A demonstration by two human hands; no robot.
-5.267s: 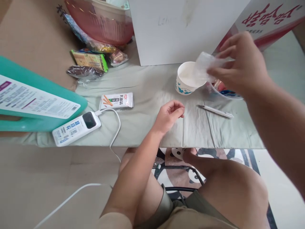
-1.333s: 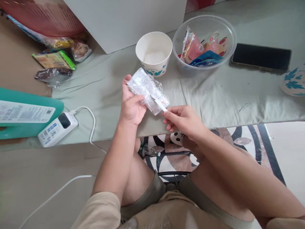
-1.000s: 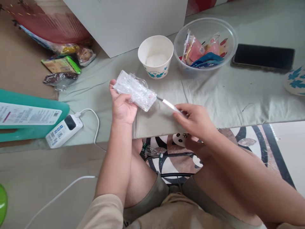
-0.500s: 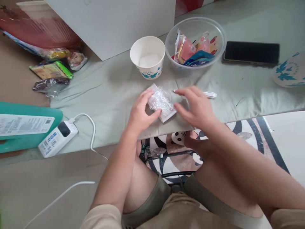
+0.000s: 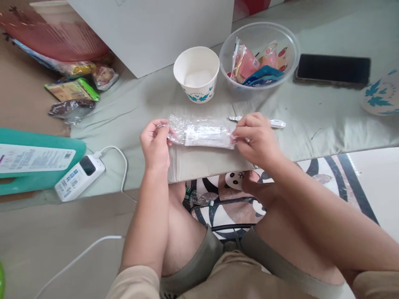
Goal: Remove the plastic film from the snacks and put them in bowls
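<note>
A small white packet [image 5: 205,136] in clear crinkly plastic wrap [image 5: 177,124] lies lengthwise between my hands, just over the cloth near its front edge. My left hand [image 5: 156,145] is closed on the loose left end of the wrap. At the other end, my right hand [image 5: 257,139] pinches the packet's right edge between thumb and fingers. A slim white tool like a craft knife [image 5: 277,123] lies behind my right hand, its middle hidden by the fingers. Behind the packet stands a white paper cup [image 5: 199,93] with blue leaf prints, open at the top.
A clear plastic bowl [image 5: 226,70] holds several wrapped items. Right of it lie a black phone [image 5: 333,69] and another printed paper cup [image 5: 382,95]. A white box [image 5: 156,33] stands at the back. Snack packets [image 5: 73,89], a green jug [image 5: 40,143] and a cabled power bank [image 5: 79,178] are left.
The packet has turned from slanted to lengthwise, and its wrap is now stretched out to the left. My left hand moved left onto the wrap's end; my right hand closed on the right edge.
</note>
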